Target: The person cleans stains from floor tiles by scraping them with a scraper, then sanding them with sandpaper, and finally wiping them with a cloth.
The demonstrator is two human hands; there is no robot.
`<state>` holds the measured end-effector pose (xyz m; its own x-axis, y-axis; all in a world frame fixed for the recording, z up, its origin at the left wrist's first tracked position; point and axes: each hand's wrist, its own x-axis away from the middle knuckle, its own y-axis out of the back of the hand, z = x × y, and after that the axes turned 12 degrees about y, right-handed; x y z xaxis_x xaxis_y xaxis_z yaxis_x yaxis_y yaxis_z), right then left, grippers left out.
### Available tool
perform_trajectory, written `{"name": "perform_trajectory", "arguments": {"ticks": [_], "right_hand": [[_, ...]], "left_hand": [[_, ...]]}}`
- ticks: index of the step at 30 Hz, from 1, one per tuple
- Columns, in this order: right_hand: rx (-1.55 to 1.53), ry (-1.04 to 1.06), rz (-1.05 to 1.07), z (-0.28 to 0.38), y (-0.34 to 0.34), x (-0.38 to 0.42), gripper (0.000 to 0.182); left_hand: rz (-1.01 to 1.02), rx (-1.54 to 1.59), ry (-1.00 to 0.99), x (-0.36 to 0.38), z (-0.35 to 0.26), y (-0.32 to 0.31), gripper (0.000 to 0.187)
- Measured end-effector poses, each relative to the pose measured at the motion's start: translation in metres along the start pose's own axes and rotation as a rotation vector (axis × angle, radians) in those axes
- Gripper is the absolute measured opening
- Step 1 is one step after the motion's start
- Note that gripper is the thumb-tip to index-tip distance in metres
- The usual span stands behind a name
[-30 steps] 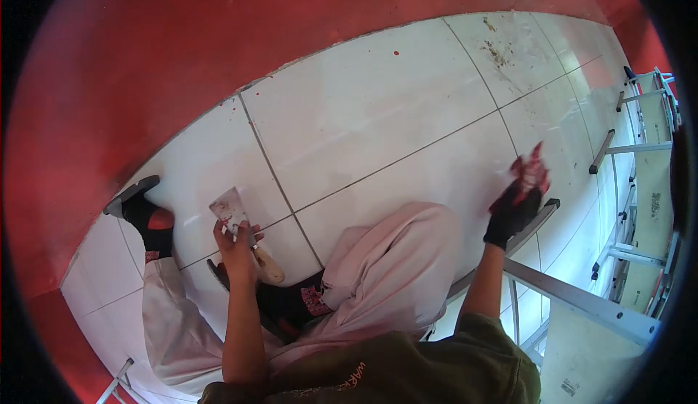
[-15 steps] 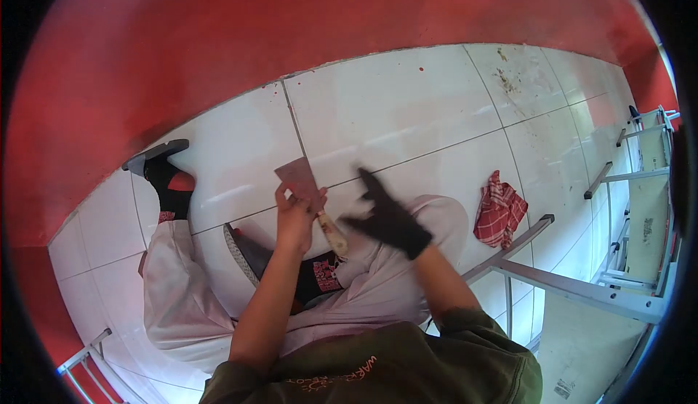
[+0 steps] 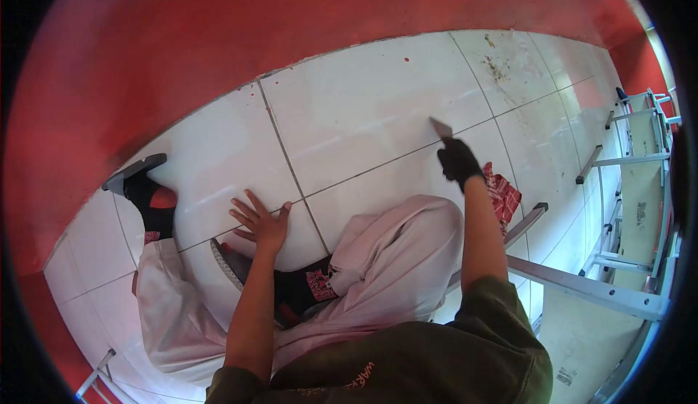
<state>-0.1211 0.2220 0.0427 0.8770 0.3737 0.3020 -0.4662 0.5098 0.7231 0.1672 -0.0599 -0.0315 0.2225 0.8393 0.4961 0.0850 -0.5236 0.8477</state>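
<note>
The scraper (image 3: pixel 440 128) is in the gloved right hand (image 3: pixel 458 163), out over the white tiles between the raised knee and the wall. Its blade sticks out beyond the curled fingers, which are clenched around the handle and hide it. The blade points away from the body, toward the wall and a little to the left, and the long axis slants the same way, out of the fist; whether the edge touches the tile cannot be told. The bare left hand (image 3: pixel 260 228) grips nothing, its fingers fanned out over the floor near a grout line, well apart from the scraper.

Beside the right forearm, partly covered by it, lies a crumpled red checked cloth (image 3: pixel 509 195). The tiled floor (image 3: pixel 363 99) is glossy, crossed by dark grout lines, with red drops (image 3: pixel 407 59) near the wall and a brown stain (image 3: pixel 496 68) farther right. The person sits on it in pale trousers (image 3: pixel 407 251) and dark shoes. A red wall (image 3: pixel 218 26) curves along the far side, its lower edge meeting the tiles; to the right stand metal frames (image 3: pixel 582 284) with dark-tipped feet
</note>
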Motion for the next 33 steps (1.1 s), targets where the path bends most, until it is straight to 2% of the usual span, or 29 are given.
{"name": "perform_trajectory", "arguments": {"ticks": [1,2,3,4,5,7,8,10,12,14,16,17,19,20,21,22,23,25,26,27,28,29,30,31,33], "right_hand": [[0.159,-0.003,0.138,-0.025,0.008,-0.04,0.041],[0.071,0.012,0.095,-0.007,0.025,-0.051,0.036],[0.715,0.417,0.345,-0.09,0.041,-0.127,0.025],[1.368,0.908,0.296,-0.17,0.056,-0.201,0.022],[1.519,0.559,0.537,-0.066,0.08,-0.166,0.019],[1.132,0.613,0.052,-0.141,0.134,-0.201,0.028],[1.169,0.463,0.039,-0.123,0.134,-0.196,0.029],[1.218,0.437,0.045,-0.085,0.14,-0.175,0.029],[0.805,0.344,0.131,-0.081,0.118,-0.131,0.025],[0.291,0.04,0.1,-0.036,0.069,-0.06,0.021],[0.187,-0.059,0.033,-0.009,0.047,-0.028,0.018],[0.379,0.019,0.169,-0.026,0.044,-0.04,0.016],[0.612,0.135,0.264,-0.081,0.05,-0.088,0.021],[1.005,0.38,0.35,-0.128,0.057,-0.132,0.024],[1.29,0.508,0.387,-0.15,0.068,-0.164,0.027],[1.445,0.611,0.311,-0.188,0.073,-0.212,0.03],[1.365,0.544,0.253,-0.119,0.089,-0.168,0.046],[0.721,0.366,0.094,-0.075,0.072,-0.156,0.049],[0.412,0.316,-0.016,-0.052,0.064,-0.151,0.051],[-0.219,0.068,-0.16,0.002,0.037,-0.108,0.045],[-0.052,0.274,-0.104,-0.009,0.015,-0.108,0.041],[-0.067,0.311,-0.009,0.007,-0.001,-0.089,0.04],[-0.085,0.346,0.087,0.024,-0.017,-0.069,0.038],[-0.277,0.202,0.222,0.083,-0.035,-0.017,0.039],[-0.362,0.266,0.395,0.109,-0.062,0.027,0.044]], "left_hand": [[0.005,-0.01,0.003,-0.001,-0.001,0.0,0.106],[0.019,-0.032,-0.004,0.0,-0.001,0.002,0.107],[0.032,-0.052,-0.011,0.001,-0.001,0.004,0.107],[0.033,-0.059,-0.012,0.004,-0.001,0.007,0.107],[0.065,-0.071,0.007,0.005,-0.004,0.01,0.107],[0.092,-0.079,0.037,0.001,-0.008,0.014,0.107],[0.094,-0.058,0.02,0.003,-0.004,0.014,0.107],[0.092,-0.019,0.002,0.002,-0.007,0.014,0.107],[0.09,-0.03,0.009,0.004,-0.006,0.015,0.109],[0.096,-0.03,0.02,0.006,-0.007,0.017,0.109],[0.098,-0.044,0.023,0.004,-0.008,0.014,0.11],[0.07,-0.021,0.021,0.003,-0.006,0.011,0.11],[0.036,-0.014,0.028,0.0,-0.004,0.006,0.11],[-0.017,-0.011,-0.031,-0.003,-0.005,0.005,0.11],[-0.075,-0.006,-0.075,-0.006,-0.005,0.008,0.109],[-0.123,0.061,-0.081,-0.002,-0.009,0.018,0.107],[-0.172,0.121,-0.068,0.003,-0.011,0.032,0.106],[-0.412,0.366,-0.171,0.003,0.001,0.052,0.083],[-0.439,0.365,-0.106,0.0,0.015,0.064,0.083],[-0.447,0.339,-0.107,-0.002,0.03,0.076,0.063],[-0.45,0.312,-0.117,-0.004,0.042,0.086,0.045],[-0.456,0.308,-0.081,-0.007,0.053,0.091,0.045],[-0.444,0.552,-0.182,-0.008,0.066,0.098,0.032],[-0.425,0.792,-0.292,-0.004,0.075,0.104,0.024],[-0.383,0.877,-0.241,0.011,0.08,0.114,0.025]]}}
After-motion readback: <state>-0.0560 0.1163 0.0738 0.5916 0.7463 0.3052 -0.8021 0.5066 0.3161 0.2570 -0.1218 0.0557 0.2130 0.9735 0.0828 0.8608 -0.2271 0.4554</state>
